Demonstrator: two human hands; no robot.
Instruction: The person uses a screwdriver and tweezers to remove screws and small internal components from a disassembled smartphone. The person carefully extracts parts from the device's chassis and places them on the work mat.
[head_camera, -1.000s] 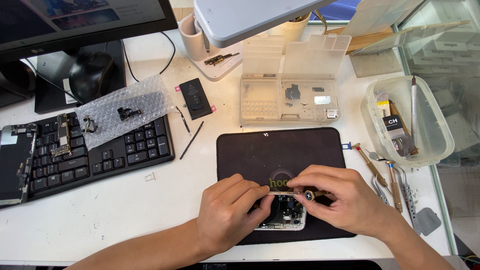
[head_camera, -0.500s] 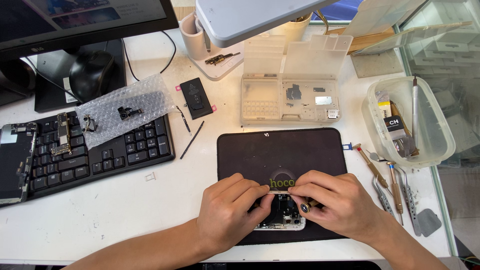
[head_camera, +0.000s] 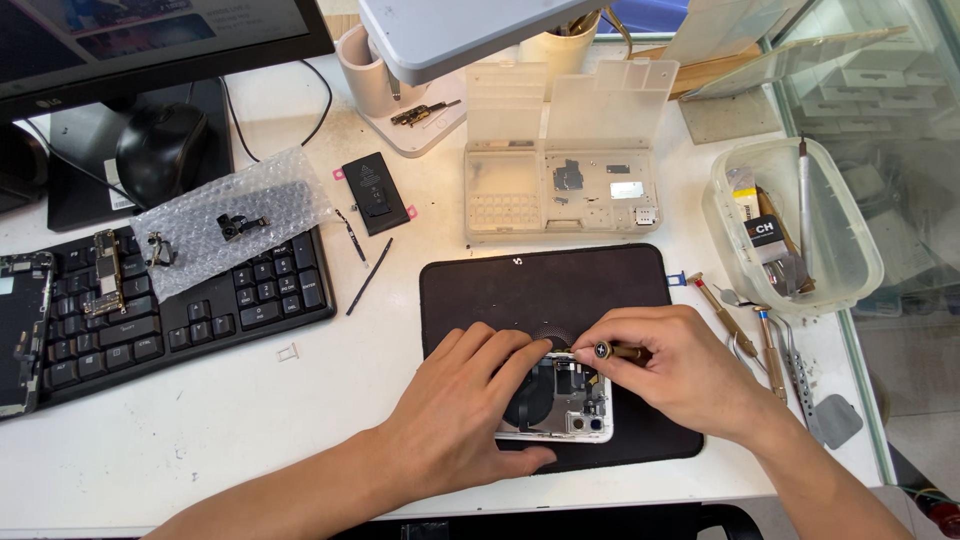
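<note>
Left hand (head_camera: 470, 410) steadying phone (head_camera: 560, 405), mat (head_camera: 500, 290) edge near

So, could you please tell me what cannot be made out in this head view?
- Screwdriver tip: hidden by right hand fingers.
- Opened phone left part: covered by left hand.
- Monitor: cut off by top edge.
- Parts in organiser box: too small.

Opened phone (head_camera: 560, 400) flat on black mat (head_camera: 540, 290), insides up
</note>
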